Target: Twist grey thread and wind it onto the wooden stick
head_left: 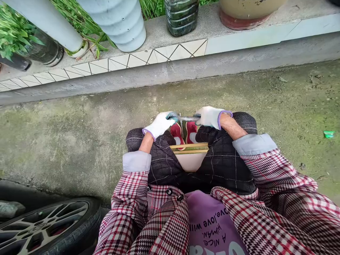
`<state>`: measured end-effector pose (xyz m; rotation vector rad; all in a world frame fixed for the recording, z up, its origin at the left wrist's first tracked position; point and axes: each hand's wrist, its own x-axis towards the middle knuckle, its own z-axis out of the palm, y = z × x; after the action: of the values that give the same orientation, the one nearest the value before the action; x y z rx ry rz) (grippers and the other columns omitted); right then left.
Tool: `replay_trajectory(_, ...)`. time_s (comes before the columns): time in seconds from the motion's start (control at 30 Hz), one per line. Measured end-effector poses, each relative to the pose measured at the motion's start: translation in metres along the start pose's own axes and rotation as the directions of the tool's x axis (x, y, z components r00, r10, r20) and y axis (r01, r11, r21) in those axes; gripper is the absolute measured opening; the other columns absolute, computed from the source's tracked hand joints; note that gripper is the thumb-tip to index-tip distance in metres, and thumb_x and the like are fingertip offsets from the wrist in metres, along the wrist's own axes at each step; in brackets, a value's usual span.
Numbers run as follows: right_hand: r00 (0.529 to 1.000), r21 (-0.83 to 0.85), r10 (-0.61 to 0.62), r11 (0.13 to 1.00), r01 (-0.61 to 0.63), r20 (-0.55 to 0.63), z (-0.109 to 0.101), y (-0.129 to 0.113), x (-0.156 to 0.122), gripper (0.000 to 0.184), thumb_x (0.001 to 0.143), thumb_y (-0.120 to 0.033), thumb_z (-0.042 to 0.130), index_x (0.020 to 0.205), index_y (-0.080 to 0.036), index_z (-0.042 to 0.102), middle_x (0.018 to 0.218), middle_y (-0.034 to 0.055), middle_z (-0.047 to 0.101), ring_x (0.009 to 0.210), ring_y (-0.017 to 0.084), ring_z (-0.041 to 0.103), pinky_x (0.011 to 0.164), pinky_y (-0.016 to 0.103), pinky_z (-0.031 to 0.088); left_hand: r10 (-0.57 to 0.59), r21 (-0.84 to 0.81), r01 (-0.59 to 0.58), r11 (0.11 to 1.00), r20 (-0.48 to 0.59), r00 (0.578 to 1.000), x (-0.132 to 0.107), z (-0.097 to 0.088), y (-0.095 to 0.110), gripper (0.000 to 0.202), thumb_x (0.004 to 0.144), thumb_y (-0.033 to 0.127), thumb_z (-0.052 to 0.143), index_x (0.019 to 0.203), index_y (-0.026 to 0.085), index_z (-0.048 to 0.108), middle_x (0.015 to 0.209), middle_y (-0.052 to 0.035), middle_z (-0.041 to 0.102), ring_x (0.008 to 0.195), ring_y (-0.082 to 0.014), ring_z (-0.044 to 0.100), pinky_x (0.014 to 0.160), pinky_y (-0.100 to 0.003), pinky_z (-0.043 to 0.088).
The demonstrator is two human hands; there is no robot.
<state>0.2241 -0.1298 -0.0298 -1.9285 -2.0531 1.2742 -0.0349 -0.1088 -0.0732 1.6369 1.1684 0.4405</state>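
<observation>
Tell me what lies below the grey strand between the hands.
Below the grey strand, two red shoes show in part; the left hand and right hand cover whatever is beneath them.

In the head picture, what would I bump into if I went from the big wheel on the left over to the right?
Wheel, left hand, blurred grey thing, right hand, small green scrap.

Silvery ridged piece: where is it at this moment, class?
In the head view, the silvery ridged piece is just right of the middle, between the gloved left hand and right hand, just above the red shoes in the picture.
</observation>
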Motion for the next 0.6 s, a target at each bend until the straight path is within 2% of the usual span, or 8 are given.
replay_trajectory(0.1,0.991,-0.021,0.023,0.999,-0.026,-0.133,-0.002,-0.003,0.005,0.007,0.073,-0.018,0.077,0.074,-0.018,0.070,0.058,0.0014,0.053,0.062,0.019,0.056,0.062,0.033,0.041,-0.016,-0.090,0.014,0.996,-0.022,1.000,-0.001,0.003,0.005,0.024,0.078,0.022,0.064,0.095,0.015,0.078,0.098,-0.0050,0.081,0.088,-0.0182,0.069,0.089,-0.033,0.055)
replay_trajectory(0.17,0.985,0.123,0.016,0.992,0.006,-0.172,-0.004,-0.007,0.000,0.011,0.080,-0.024,0.073,0.089,-0.017,0.074,0.064,-0.0001,0.057,0.059,0.015,0.055,0.058,0.028,0.042,-0.022,-0.189,0.012,0.982,-0.050,0.998,-0.001,0.005,0.009,0.026,0.078,0.021,0.062,0.098,0.014,0.078,0.101,-0.0067,0.081,0.088,-0.0179,0.071,0.092,-0.033,0.056)
replay_trajectory(0.23,0.988,0.383,-0.020,0.921,0.077,-0.150,-0.006,-0.012,-0.008,0.021,0.082,-0.028,0.073,0.099,-0.016,0.075,0.066,-0.0014,0.059,0.054,0.012,0.052,0.050,0.025,0.041,-0.018,-0.242,0.002,0.970,-0.063,0.998,-0.001,0.005,0.012,0.024,0.078,0.021,0.063,0.096,0.014,0.077,0.100,-0.0075,0.081,0.091,-0.0186,0.072,0.095,-0.034,0.055)
replay_trajectory(0.3,0.989,0.605,-0.102,0.783,0.147,-0.109,-0.010,-0.013,-0.017,0.029,0.078,-0.032,0.079,0.100,-0.014,0.075,0.066,-0.0016,0.060,0.049,0.010,0.049,0.045,0.024,0.038,-0.011,-0.243,-0.001,0.970,-0.051,0.999,-0.001,0.006,0.013,0.021,0.077,0.021,0.065,0.092,0.014,0.077,0.098,-0.0071,0.081,0.094,-0.0196,0.072,0.099,-0.035,0.055)
replay_trajectory(0.37,0.978,0.673,-0.207,0.722,0.158,-0.008,-0.013,-0.011,-0.024,0.034,0.072,-0.036,0.085,0.096,-0.014,0.075,0.065,-0.0014,0.061,0.047,0.009,0.048,0.042,0.023,0.036,-0.022,-0.222,0.011,0.975,-0.043,0.999,0.000,0.006,0.011,0.017,0.077,0.021,0.066,0.088,0.015,0.077,0.095,-0.0060,0.081,0.094,-0.0201,0.071,0.099,-0.035,0.054)
replay_trajectory(0.5,0.891,0.492,-0.301,0.864,0.104,0.340,-0.010,-0.003,-0.027,0.028,0.068,-0.037,0.084,0.085,-0.016,0.075,0.060,-0.0014,0.062,0.048,0.010,0.050,0.044,0.024,0.037,-0.054,-0.242,0.034,0.970,-0.075,0.996,0.001,0.003,0.007,0.010,0.076,0.021,0.067,0.083,0.016,0.073,0.091,-0.0062,0.079,0.088,-0.0193,0.069,0.094,-0.035,0.056)
replay_trajectory(0.53,0.884,0.398,-0.277,0.910,0.116,0.377,-0.006,-0.001,-0.025,0.023,0.068,-0.034,0.084,0.082,-0.017,0.076,0.059,-0.0017,0.061,0.049,0.011,0.050,0.045,0.024,0.037,-0.046,-0.240,0.027,0.971,-0.076,0.996,0.001,0.003,0.007,0.011,0.075,0.020,0.066,0.083,0.016,0.073,0.091,-0.0063,0.079,0.088,-0.0190,0.069,0.094,-0.035,0.056)
replay_trajectory(0.6,0.921,0.212,-0.201,0.968,0.134,0.334,0.002,0.001,-0.020,0.014,0.065,-0.025,0.083,0.073,-0.018,0.074,0.056,-0.0018,0.060,0.050,0.012,0.051,0.049,0.026,0.038,-0.023,-0.204,0.010,0.979,-0.062,0.998,0.000,0.003,0.008,0.014,0.076,0.018,0.063,0.085,0.016,0.074,0.093,-0.0059,0.079,0.089,-0.0187,0.069,0.096,-0.034,0.055)
